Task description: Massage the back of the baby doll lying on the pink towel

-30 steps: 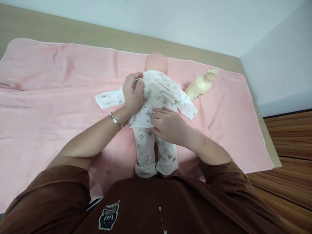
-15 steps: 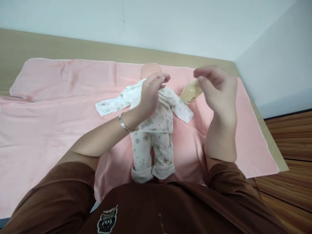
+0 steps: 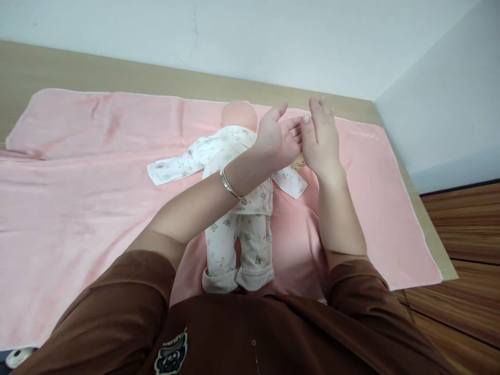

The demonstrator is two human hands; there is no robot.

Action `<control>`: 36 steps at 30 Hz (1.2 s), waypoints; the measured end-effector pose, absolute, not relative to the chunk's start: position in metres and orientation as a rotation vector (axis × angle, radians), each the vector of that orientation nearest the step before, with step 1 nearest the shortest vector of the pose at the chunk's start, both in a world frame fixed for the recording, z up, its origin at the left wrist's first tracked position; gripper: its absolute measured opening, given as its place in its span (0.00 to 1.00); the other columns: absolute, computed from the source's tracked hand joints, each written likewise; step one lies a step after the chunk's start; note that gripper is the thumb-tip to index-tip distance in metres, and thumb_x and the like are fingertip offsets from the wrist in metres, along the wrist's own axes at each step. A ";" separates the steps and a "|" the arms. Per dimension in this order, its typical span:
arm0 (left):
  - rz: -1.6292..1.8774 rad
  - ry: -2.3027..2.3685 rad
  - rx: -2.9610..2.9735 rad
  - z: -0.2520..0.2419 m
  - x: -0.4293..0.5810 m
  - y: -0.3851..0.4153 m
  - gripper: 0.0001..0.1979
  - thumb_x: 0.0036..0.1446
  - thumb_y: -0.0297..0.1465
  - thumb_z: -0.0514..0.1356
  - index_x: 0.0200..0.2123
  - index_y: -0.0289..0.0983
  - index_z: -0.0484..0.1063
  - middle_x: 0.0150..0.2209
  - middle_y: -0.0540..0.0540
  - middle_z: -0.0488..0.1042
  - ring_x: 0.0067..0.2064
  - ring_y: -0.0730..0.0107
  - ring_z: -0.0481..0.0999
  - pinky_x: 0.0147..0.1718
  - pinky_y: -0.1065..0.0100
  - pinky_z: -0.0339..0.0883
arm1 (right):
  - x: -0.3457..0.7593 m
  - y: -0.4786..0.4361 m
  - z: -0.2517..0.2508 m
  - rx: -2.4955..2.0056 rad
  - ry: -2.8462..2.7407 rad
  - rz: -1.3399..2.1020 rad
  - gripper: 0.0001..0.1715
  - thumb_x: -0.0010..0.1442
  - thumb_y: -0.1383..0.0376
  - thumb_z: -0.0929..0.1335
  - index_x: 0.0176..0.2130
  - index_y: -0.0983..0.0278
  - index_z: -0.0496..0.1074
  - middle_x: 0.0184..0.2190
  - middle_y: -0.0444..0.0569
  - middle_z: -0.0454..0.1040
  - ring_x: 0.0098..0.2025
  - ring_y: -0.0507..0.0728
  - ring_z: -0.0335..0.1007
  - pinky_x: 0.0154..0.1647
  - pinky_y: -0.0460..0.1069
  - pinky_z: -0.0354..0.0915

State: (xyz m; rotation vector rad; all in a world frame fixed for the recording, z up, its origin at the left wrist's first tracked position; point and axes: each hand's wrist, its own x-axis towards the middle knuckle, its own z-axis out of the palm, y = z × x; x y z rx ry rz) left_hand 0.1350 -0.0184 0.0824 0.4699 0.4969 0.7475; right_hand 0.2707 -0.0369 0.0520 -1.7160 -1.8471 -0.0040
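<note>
My left hand (image 3: 279, 139) is raised palm up with its fingers stretched out, and a metal bangle (image 3: 230, 186) circles that wrist. Its fingertips meet the thumb side of my right hand (image 3: 322, 140), whose fingers are also extended; neither holds anything. Below them a baby doll (image 3: 239, 115) lies on a pink blanket (image 3: 89, 208), dressed in a white printed top (image 3: 221, 151) and matching trousers (image 3: 253, 245) with turned-up cuffs. My left forearm covers part of the doll's torso. A yellowish bottle (image 3: 299, 163) beside the doll's sleeve is mostly hidden behind my hands.
The blanket covers most of a wooden table (image 3: 117, 67), with wrinkles at the left. A pale wall (image 3: 273, 41) stands along the far edge and another at the right. Brown wood-grain boards (image 3: 469, 224) show past the table's right edge.
My hands have come together: the left moved right and turned palm up, the right moved slightly left. More of the bottle is now covered. The doll lies as before.
</note>
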 end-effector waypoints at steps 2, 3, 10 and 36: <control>0.774 0.526 0.501 0.080 0.127 -0.020 0.36 0.76 0.50 0.37 0.66 0.32 0.69 0.58 0.40 0.81 0.79 0.51 0.56 0.78 0.50 0.61 | 0.271 -0.034 0.051 -1.785 -1.864 -0.082 0.43 0.80 0.48 0.49 0.71 0.77 0.62 0.73 0.66 0.62 0.79 0.70 0.51 0.83 0.68 0.45; 0.806 0.550 0.510 0.078 0.121 -0.021 0.35 0.76 0.48 0.39 0.67 0.29 0.68 0.59 0.39 0.80 0.79 0.50 0.58 0.77 0.47 0.63 | 0.273 -0.033 0.051 -1.820 -1.863 -0.124 0.43 0.80 0.47 0.49 0.69 0.75 0.65 0.70 0.66 0.66 0.77 0.70 0.55 0.82 0.69 0.46; 0.927 0.650 0.626 0.090 0.036 -0.036 0.27 0.77 0.33 0.37 0.67 0.30 0.64 0.66 0.40 0.75 0.72 0.60 0.72 0.69 0.59 0.68 | 0.266 -0.028 0.055 -1.903 -1.802 -0.260 0.43 0.79 0.43 0.47 0.49 0.63 0.78 0.43 0.55 0.81 0.53 0.65 0.80 0.81 0.75 0.43; 0.897 0.587 0.766 0.122 0.001 -0.129 0.24 0.79 0.40 0.41 0.69 0.44 0.65 0.74 0.53 0.65 0.82 0.66 0.48 0.82 0.60 0.51 | 0.136 -0.142 0.056 -0.865 -2.113 -0.008 0.48 0.75 0.39 0.44 0.81 0.59 0.30 0.82 0.50 0.26 0.81 0.64 0.13 0.85 0.68 0.28</control>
